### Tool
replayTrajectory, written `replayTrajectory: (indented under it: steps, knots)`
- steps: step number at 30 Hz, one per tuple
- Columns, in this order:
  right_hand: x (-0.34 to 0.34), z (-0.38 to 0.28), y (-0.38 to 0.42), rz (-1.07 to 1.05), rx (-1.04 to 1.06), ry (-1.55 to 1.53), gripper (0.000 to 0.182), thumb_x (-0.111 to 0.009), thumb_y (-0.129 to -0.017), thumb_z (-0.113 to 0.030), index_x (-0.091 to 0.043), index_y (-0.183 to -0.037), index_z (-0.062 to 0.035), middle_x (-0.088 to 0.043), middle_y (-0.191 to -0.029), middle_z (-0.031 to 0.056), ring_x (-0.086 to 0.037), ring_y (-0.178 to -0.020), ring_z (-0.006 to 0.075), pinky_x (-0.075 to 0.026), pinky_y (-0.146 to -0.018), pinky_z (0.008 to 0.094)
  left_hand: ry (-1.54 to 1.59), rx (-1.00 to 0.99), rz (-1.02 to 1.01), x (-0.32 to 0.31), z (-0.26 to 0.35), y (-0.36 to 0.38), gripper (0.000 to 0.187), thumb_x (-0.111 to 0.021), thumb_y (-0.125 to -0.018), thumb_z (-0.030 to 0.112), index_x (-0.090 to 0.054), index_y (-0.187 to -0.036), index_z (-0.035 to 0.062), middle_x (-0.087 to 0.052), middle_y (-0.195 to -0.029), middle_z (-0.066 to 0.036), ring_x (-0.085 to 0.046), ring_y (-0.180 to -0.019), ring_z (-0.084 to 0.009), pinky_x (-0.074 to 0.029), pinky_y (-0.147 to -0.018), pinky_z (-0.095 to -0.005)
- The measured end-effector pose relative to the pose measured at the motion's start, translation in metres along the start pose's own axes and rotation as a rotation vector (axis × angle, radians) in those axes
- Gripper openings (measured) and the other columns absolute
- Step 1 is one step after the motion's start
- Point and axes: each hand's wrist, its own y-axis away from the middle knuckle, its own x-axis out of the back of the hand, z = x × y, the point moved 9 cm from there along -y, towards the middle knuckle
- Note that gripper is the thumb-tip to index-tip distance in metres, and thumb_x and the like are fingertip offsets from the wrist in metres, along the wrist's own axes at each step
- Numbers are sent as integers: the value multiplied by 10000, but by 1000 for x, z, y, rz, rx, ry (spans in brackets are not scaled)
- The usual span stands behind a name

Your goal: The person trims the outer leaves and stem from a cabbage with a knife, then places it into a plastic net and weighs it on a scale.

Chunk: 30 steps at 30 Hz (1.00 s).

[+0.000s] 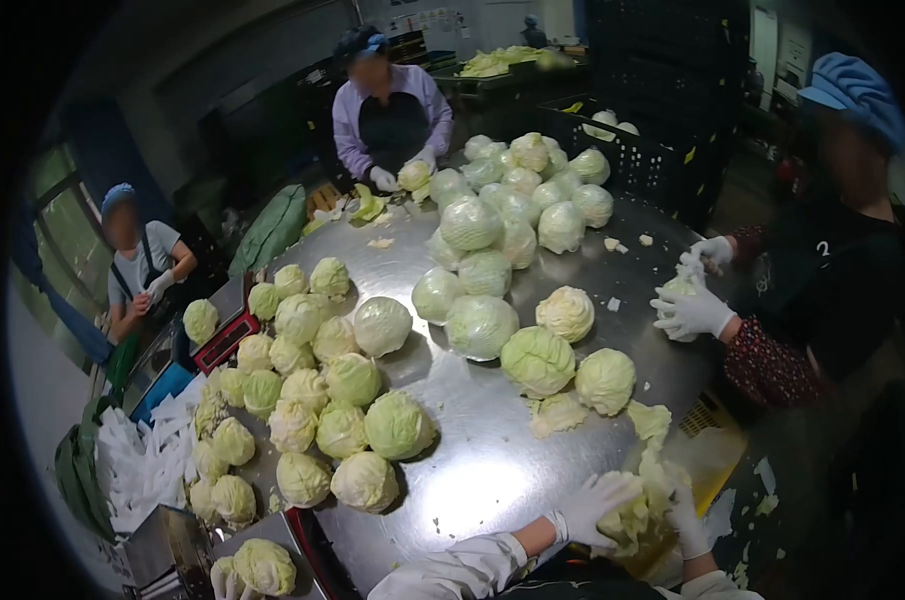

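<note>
At the near right edge of the steel table, my white-gloved left hand curves over the top left of a cabbage. My gloved right hand is at the cabbage's right side, its fingers bent around a loose outer leaf; they are partly blurred. Another pale leaf lies on the table rim just beyond. Past my left hand sit a green cabbage and a paler one, with a torn leaf in front of them.
Wrapped cabbages pile up mid-table; bare cabbages cluster left. At right, a co-worker's gloved hands hold a cabbage. Another person handles one opposite. A yellow crate stands below the edge. Someone's gloved hand touches a cabbage at bottom left.
</note>
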Motion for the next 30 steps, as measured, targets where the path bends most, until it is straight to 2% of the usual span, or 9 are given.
replayTrajectory:
  steps: [1,2,3,10,12,19,22,28,30]
  knots:
    - [16,-6,4,25,-9,9,399,-707,-818,-64,-687,-1213,-8,-698,-1260,136,-653,-1164,239,-477,-1020,366,53,-16,-71,-3,14,-7,1042,-843,-715,543,-406,-1563,124,-312,-1615,-222,-290,-1488,-439,-266,-1214,-535]
    - [35,-3,9,7,-383,39,395,-713,-832,-52,-682,-1223,-6,-716,-1198,118,-665,-1119,199,-493,-981,334,105,-34,-142,-6,21,-14,997,-834,-739,513,-419,-1558,124,-335,-1609,-210,-331,-1477,-415,-296,-1205,-518]
    - [48,9,29,-12,-759,58,391,-720,-846,-41,-677,-1233,-4,-733,-1137,100,-677,-1075,159,-509,-942,301,165,-94,101,26,19,-23,849,-802,-797,468,-490,-1507,122,-402,-1574,-199,-415,-1433,-382,-355,-1176,-499]
    - [19,-3,46,64,-536,-244,328,-689,-930,-57,-664,-1241,46,-728,-1162,105,-682,-1058,140,-519,-949,285,-403,211,399,155,-52,-113,966,-854,-731,467,-403,-1538,188,-364,-1540,-277,-401,-1366,-515,-375,-1127,-558]
    - [-3,-9,46,50,-538,-302,312,-682,-926,-42,-674,-1226,44,-725,-1169,117,-683,-1063,150,-518,-947,279,-469,273,85,124,-74,-139,1050,-892,-681,486,-381,-1537,155,-350,-1563,-266,-383,-1380,-524,-383,-1131,-552]
    - [-44,-49,27,19,-459,-416,319,-644,-894,33,-667,-1212,49,-731,-1056,102,-694,-973,151,-535,-888,277,-433,289,353,108,-71,-75,878,-903,-625,287,-469,-1376,152,-447,-1389,-238,-428,-1309,-452,-429,-1070,-512]
    - [-61,-80,21,-83,-420,-474,327,-607,-924,6,-635,-1244,71,-730,-1063,138,-705,-962,189,-557,-882,303,149,467,621,133,-88,0,894,-912,-702,296,-405,-1410,94,-452,-1380,-224,-502,-1282,-386,-476,-1066,-449]
    - [-203,-169,77,-916,-895,-1347,406,-516,-1041,-100,-499,-1403,84,-620,-1358,213,-663,-1174,309,-539,-1015,406,1395,720,1136,120,-61,192,730,-750,-875,83,-369,-1497,104,-510,-1395,-147,-559,-1258,-300,-512,-1065,-432]
    - [-239,-178,97,-1041,-932,-1117,463,-533,-1050,-138,-458,-1461,62,-588,-1425,167,-611,-1258,252,-499,-1059,345,1622,692,1150,96,-63,261,729,-687,-946,305,-342,-1535,52,-500,-1469,-186,-545,-1315,-356,-507,-1084,-500]
